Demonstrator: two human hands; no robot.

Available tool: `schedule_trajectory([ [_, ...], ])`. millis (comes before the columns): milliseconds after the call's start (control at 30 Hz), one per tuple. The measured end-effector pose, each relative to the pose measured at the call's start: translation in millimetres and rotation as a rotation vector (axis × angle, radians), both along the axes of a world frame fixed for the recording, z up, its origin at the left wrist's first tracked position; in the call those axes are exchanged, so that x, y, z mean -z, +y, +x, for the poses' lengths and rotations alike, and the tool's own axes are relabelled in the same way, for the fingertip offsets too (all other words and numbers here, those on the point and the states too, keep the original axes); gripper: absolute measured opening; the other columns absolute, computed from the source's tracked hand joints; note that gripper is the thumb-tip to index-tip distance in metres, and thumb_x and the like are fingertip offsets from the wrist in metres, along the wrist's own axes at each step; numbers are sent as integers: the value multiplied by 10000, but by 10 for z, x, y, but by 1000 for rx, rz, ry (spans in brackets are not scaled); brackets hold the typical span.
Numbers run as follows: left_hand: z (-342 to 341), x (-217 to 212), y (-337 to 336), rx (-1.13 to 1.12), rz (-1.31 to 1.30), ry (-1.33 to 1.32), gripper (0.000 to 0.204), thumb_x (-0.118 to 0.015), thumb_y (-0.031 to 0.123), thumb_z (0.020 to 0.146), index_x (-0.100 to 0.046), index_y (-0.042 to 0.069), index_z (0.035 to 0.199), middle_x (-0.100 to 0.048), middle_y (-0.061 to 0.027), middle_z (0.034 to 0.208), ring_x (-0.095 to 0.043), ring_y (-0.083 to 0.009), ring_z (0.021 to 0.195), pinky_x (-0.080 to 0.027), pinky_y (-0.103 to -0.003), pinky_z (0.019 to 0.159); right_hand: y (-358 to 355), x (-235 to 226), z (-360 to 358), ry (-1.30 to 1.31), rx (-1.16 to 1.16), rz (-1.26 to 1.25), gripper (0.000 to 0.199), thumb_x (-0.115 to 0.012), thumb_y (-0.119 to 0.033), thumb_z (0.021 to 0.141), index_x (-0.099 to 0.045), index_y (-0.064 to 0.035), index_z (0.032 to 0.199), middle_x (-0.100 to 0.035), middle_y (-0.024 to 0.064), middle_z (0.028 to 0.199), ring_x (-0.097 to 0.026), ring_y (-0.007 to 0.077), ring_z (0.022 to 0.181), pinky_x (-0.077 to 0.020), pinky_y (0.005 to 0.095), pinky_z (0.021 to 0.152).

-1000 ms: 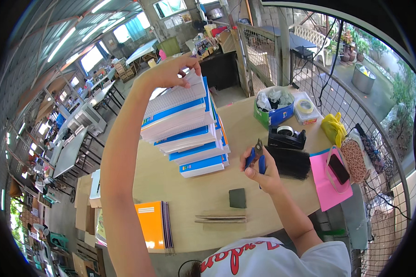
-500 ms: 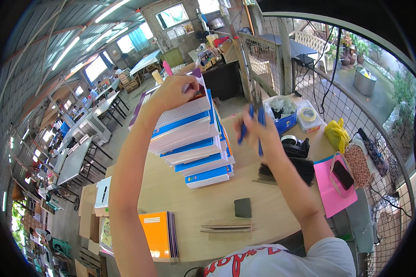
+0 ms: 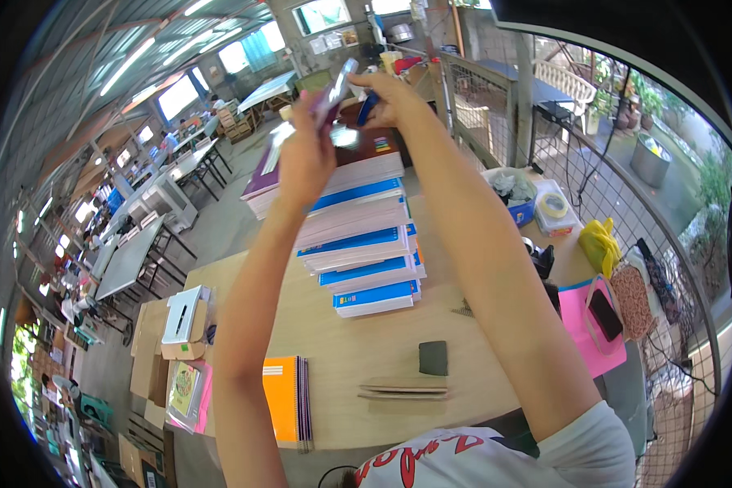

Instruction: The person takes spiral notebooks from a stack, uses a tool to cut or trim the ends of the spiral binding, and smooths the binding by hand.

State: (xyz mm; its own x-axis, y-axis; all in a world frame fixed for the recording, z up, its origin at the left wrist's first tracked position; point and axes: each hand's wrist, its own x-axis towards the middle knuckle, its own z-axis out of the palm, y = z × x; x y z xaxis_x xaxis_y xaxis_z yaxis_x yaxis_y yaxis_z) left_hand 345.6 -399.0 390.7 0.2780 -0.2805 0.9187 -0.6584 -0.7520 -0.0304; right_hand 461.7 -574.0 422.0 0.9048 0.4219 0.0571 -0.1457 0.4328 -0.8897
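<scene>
My left hand (image 3: 307,163) is raised over the far part of a tall notebook stack and closed on a thin, glossy purple notebook (image 3: 327,106), tilted up and partly blurred. Close to its right, my right hand (image 3: 390,102) has its fingers curled round a blue-handled tool (image 3: 368,107); its working end cannot be made out. Beneath both hands lie dark maroon notebooks (image 3: 382,145) on top of the stack. Nearer, thick blocks of white pages with blue covers (image 3: 374,299) step down toward me.
Orange spiral notebooks (image 3: 283,398), a dark green square (image 3: 433,358) and brown strips (image 3: 403,390) lie on the near table. At right are a blue bin (image 3: 522,213), a tape roll (image 3: 555,203), a yellow bag (image 3: 600,246) and a phone (image 3: 604,313) on pink sheets. Wire fencing stands beyond.
My right hand has swung left and away from me, from beside the stack to next to my left hand. The left hand has lifted the purple notebook off the stack top, uncovering maroon covers.
</scene>
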Motion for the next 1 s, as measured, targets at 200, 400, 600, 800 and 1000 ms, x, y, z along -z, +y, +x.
schedule_trajectory([
  [200, -216, 284, 263, -36, 251, -4, 404, -559, 31, 903, -481, 78, 1297, -645, -149, 1211, -639, -333, 1108, -554, -427, 819, 401, -160, -305, -130, 119, -56, 390, -853, -220, 776, -647, -17, 1037, -699, 134, 948, -687, 244, 778, -576, 487, 739],
  [400, -684, 87, 1177, 140, -612, 76, 888, -713, 54, 854, -177, 43, 1562, -484, -172, 1411, -536, -197, 1226, -428, -324, 997, 409, -563, -1169, -813, 345, -164, 319, -818, -35, 711, -652, 7, 980, -691, 95, 872, -673, 187, 724, -550, 317, 648],
  [600, -1660, 1057, 1658, 343, -861, 654, 326, -652, 4, 902, -551, 2, 1213, -638, -30, 991, -599, -101, 864, -472, -242, 756, -18, 161, -2608, -881, 525, -484, 331, -828, -172, 733, -663, -2, 964, -650, 77, 805, -616, 175, 737, -509, 338, 699],
  [800, -2411, 3068, 1816, 151, -999, 1093, 308, -737, -46, 801, -635, 30, 1082, -687, -28, 946, -619, -98, 794, -516, -245, 724, 224, 2506, -3368, -272, 232, -513, 343, -765, -201, 856, -578, -15, 1075, -686, 118, 825, -619, 161, 696, -486, 322, 657],
  [1000, -2711, 4110, 2131, 236, -1129, 1178, 297, -743, -76, 776, -646, 50, 1028, -682, 0, 928, -599, -78, 779, -490, -228, 736, 445, 3245, -3640, -426, 139, -571, 282, -740, -167, 876, -577, -29, 1060, -658, 157, 741, -616, 242, 598, -483, 351, 603],
])
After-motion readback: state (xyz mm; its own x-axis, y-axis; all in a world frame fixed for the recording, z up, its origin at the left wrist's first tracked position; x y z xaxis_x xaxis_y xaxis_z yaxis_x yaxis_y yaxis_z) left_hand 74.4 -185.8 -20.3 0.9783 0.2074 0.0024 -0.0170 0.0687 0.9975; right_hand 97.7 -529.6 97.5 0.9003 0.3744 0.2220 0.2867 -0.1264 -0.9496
